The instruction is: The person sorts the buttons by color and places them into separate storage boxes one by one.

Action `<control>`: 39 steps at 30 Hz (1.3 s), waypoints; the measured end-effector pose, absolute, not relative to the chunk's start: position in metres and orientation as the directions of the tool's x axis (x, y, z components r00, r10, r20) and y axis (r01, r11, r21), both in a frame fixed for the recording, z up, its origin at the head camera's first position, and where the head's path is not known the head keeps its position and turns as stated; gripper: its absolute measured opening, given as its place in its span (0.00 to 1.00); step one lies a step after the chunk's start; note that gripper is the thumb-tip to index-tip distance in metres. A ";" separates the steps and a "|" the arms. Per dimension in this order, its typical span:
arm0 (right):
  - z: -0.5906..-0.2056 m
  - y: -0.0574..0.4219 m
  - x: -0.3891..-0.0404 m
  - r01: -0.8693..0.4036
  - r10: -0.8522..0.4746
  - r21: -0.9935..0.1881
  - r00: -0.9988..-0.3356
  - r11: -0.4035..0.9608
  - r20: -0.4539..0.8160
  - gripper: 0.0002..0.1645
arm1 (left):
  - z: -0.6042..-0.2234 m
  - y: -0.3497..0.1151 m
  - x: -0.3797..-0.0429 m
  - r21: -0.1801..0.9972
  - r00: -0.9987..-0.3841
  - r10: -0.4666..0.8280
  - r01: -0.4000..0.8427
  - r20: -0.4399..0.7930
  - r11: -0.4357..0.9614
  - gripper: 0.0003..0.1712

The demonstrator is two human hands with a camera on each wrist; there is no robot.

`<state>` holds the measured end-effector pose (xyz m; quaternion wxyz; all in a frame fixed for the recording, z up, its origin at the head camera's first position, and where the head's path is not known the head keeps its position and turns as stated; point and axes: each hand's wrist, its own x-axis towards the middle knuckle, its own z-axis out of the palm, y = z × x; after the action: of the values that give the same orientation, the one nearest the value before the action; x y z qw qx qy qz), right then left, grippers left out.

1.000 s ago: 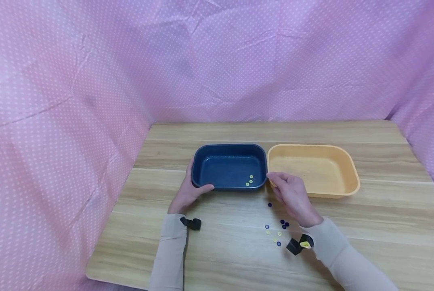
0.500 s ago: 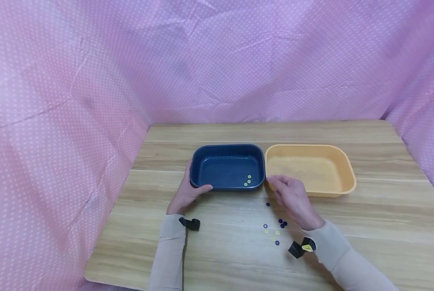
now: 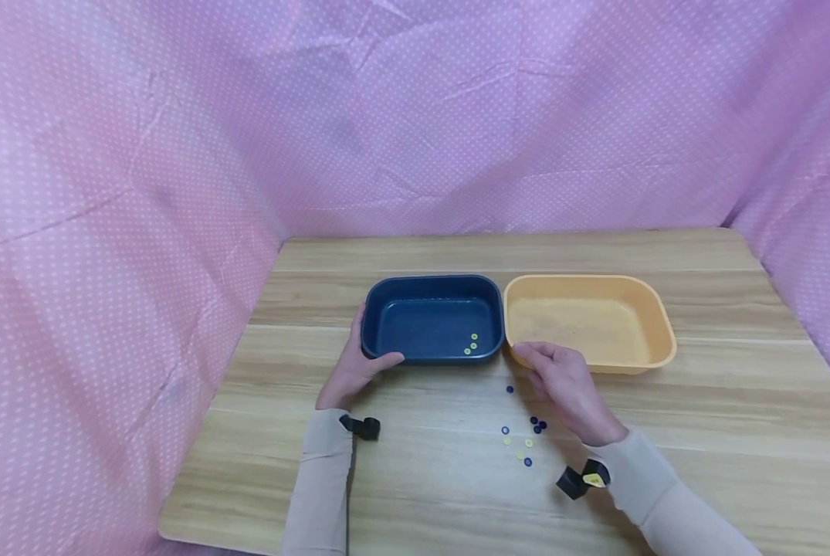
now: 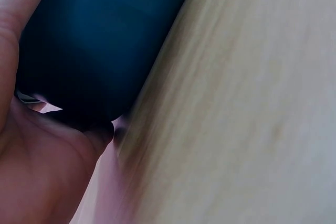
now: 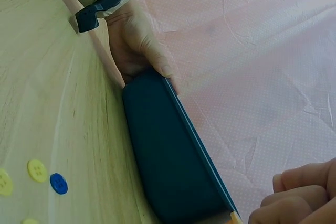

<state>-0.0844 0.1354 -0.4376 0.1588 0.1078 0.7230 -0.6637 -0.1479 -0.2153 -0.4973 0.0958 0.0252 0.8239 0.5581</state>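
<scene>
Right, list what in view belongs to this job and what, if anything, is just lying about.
Apparently for the job:
dark blue tub, held by left hand
light orange tub
yellow buttons
blue buttons

Seemingly just around it:
wooden table
pink dotted cloth
wrist cameras

The right hand (image 3: 566,384) hides part of the yellow tub (image 3: 598,324).

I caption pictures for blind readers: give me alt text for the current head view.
A person's left hand grips a dark blue rectangular plastic tub holding three small round yellow buttons. Their right hand, fingers curled, is at the near left corner of a pale orange rectangular plastic tub. Round blue buttons and more yellow ones lie on the wood-grain table.
</scene>
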 end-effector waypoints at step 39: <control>-0.451 0.133 -0.069 0.132 -0.105 -0.822 -0.968 0.553 -0.226 0.10 | -0.467 -0.205 -0.135 0.936 -0.977 0.164 -0.073 -0.137 0.344 0.64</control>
<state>-0.0690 0.1332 -0.4505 0.1254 0.0075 0.8723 -0.4725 -0.1352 -0.2049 -0.4672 0.1037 0.0281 0.8132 0.5720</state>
